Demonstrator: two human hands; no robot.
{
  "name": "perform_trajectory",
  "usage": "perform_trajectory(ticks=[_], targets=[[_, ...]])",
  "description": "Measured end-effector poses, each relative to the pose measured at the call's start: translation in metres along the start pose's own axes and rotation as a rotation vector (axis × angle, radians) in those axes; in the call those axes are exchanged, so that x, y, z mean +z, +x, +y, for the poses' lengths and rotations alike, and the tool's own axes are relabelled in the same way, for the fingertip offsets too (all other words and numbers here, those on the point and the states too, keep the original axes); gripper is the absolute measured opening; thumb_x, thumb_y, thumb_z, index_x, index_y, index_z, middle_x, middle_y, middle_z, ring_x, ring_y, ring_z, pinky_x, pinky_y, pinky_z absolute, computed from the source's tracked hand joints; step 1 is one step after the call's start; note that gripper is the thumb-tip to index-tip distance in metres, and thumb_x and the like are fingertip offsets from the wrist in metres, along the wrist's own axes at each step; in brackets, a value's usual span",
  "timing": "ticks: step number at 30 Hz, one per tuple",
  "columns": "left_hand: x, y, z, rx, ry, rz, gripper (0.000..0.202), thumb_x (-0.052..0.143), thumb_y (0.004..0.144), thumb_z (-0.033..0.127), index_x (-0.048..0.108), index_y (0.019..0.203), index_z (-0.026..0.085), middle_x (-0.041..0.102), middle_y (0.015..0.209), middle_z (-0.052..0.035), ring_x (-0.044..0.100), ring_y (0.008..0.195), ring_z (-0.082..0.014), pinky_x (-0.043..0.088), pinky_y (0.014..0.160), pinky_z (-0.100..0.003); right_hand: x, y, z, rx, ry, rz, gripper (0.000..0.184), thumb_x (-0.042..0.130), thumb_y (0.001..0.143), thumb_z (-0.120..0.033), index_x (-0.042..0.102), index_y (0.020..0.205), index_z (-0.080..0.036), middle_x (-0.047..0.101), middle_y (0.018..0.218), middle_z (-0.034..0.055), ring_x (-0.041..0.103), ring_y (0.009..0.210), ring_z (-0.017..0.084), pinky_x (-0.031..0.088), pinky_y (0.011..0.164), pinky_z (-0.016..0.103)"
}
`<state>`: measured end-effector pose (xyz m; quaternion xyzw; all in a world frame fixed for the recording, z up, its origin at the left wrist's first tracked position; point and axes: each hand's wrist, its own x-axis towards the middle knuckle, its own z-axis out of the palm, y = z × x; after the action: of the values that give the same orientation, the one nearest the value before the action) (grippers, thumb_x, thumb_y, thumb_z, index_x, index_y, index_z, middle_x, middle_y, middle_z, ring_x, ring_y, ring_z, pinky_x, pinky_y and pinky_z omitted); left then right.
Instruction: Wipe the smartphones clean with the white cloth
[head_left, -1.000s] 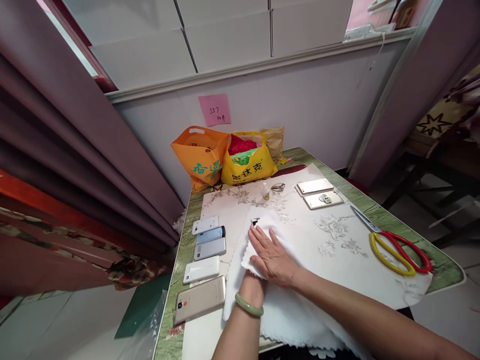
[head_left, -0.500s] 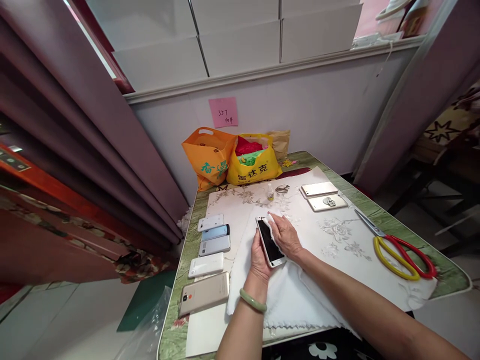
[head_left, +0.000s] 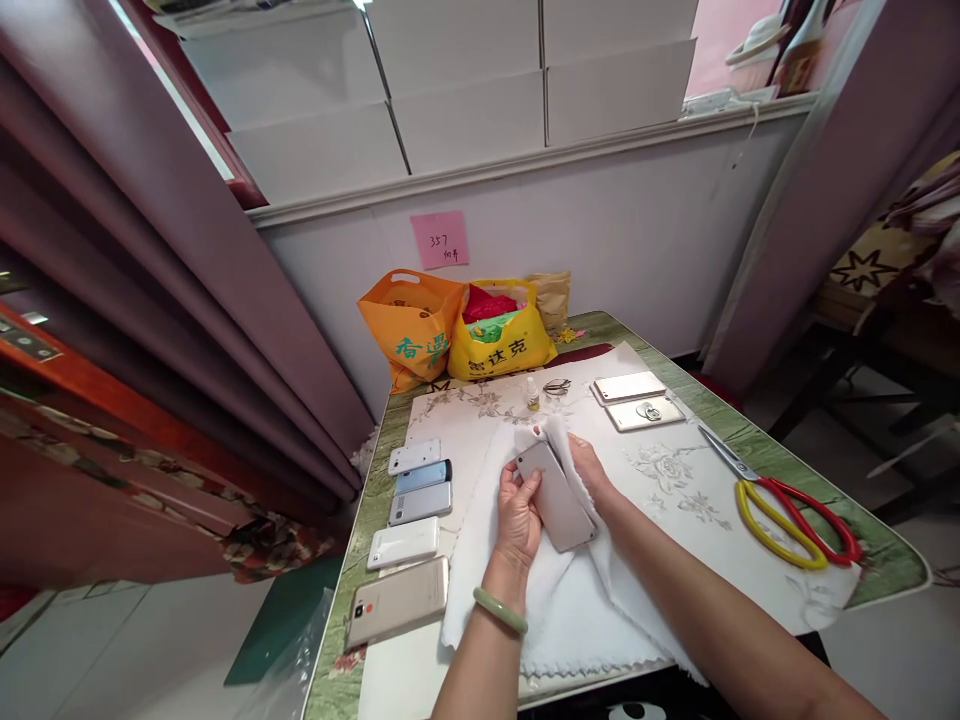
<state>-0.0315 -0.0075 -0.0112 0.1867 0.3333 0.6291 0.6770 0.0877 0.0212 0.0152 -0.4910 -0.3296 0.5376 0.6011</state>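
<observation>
A silver-grey smartphone (head_left: 559,500) is tilted over the middle of the table, its back towards me. My left hand (head_left: 519,520) grips its left edge, thumb lying on the back near the camera. A white cloth (head_left: 577,600) drapes over the table edge and rises along the phone's far and right sides. Behind that raised part, my right hand (head_left: 589,468) is closed round the cloth and supports the phone's right side; most of its fingers are hidden. The phone's screen faces away from me.
Several phones, including a gold one (head_left: 397,602), line the table's left side. Two more phones (head_left: 628,387) lie back right, with large scissors (head_left: 780,520) nearer. A small bottle (head_left: 532,395), glasses (head_left: 557,386), an orange bag (head_left: 411,330) and a yellow bag (head_left: 501,345) stand behind.
The phone has been turned over, from its dark screen showing to its grey back showing. My right hand has moved from the screen to behind the phone's right side, with cloth.
</observation>
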Motion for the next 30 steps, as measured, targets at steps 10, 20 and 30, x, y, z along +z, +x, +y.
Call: perform_trajectory(ticks=[10, 20, 30], targets=[[0.022, -0.013, 0.001, 0.046, 0.231, 0.113, 0.048, 0.080, 0.066, 0.047, 0.063, 0.100, 0.017, 0.068, 0.078, -0.0012, 0.063, 0.069, -0.0155, 0.047, 0.068, -0.027, -0.010, -0.005, -0.002, -0.190, -0.448, -0.180, 0.048, 0.056, 0.082, -0.061, 0.071, 0.082, -0.016, 0.066, 0.071, 0.0002, 0.055, 0.067, 0.018, 0.041, 0.061, 0.024], [0.038, -0.021, 0.022, 0.286, 0.407, 0.299, 0.046, 0.073, 0.069, 0.055, 0.045, 0.066, 0.020, 0.044, 0.055, 0.0081, 0.038, 0.051, -0.0073, 0.034, 0.051, -0.021, -0.006, -0.023, 0.011, -0.293, -0.587, -0.251, 0.051, 0.042, 0.090, -0.064, 0.064, 0.082, -0.018, 0.062, 0.070, 0.0017, 0.051, 0.064, 0.018, 0.041, 0.062, 0.027], [0.041, -0.014, 0.065, 0.424, 0.582, 0.298, 0.045, 0.071, 0.071, 0.056, 0.046, 0.064, 0.020, 0.038, 0.055, 0.0081, 0.033, 0.052, -0.0080, 0.029, 0.051, -0.021, -0.009, -0.037, 0.012, -0.088, -0.134, -0.251, 0.050, 0.049, 0.086, -0.067, 0.060, 0.079, -0.019, 0.058, 0.067, 0.0000, 0.051, 0.064, 0.016, 0.043, 0.060, 0.025]])
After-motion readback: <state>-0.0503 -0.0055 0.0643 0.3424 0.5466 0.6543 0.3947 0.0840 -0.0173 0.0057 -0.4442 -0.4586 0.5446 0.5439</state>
